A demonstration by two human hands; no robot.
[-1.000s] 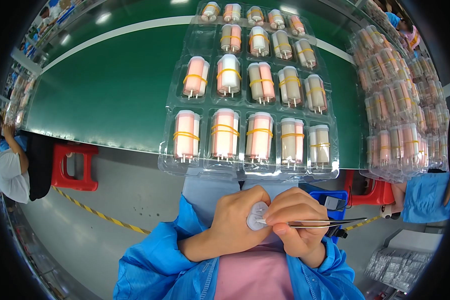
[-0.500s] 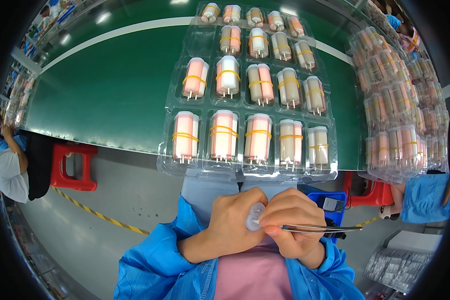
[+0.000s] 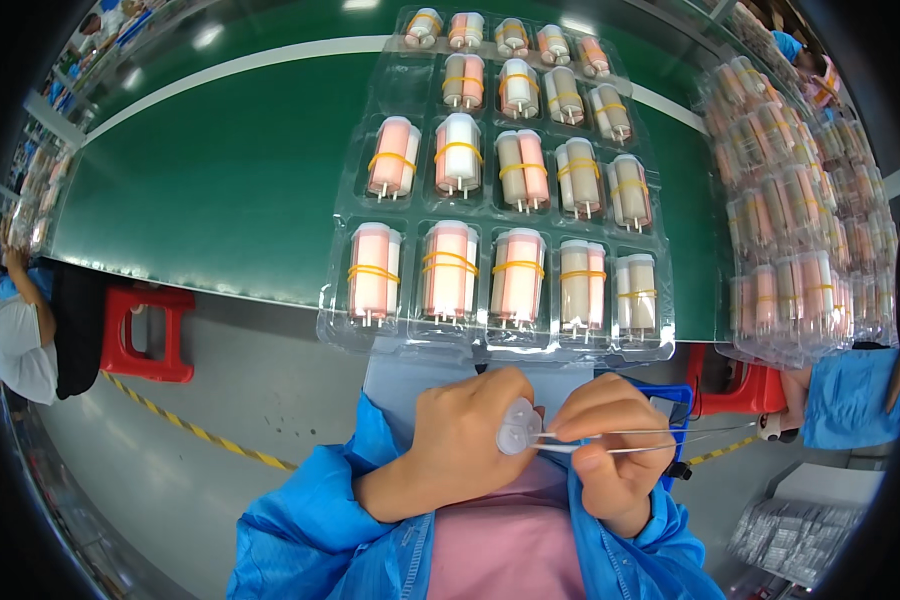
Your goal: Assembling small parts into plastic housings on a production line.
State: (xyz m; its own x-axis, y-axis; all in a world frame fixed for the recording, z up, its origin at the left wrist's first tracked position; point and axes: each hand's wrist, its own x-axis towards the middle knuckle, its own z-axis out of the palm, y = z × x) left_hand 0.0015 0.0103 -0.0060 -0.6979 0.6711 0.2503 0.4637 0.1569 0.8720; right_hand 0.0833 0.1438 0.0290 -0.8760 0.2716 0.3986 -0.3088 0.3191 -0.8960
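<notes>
Close in front of my body, my left hand (image 3: 460, 435) is closed around a piece whose translucent round plastic end (image 3: 515, 427) faces right; its body is hidden in my fingers. My right hand (image 3: 615, 435) pinches metal tweezers (image 3: 705, 434), their arms spread. The inner tips reach the translucent end, where a short white stem shows; whether they grip it I cannot tell. Beyond my hands, a clear blister tray (image 3: 430, 345) on the green table holds rows of pink, white and grey tube bundles (image 3: 448, 270), each wrapped with a yellow rubber band.
Stacked trays of similar bundles (image 3: 785, 220) stand at the right on the green table (image 3: 220, 180). A blue bin (image 3: 678, 400) lies beyond my right hand. Red stools (image 3: 150, 335) flank the table. Other people sit at the far left and right. A box of clear packs (image 3: 795, 535) is low right.
My right hand has drawn slightly right, and the tweezers' arms now show apart and lie more level. The translucent end has turned slightly and shifted right and up in my left hand.
</notes>
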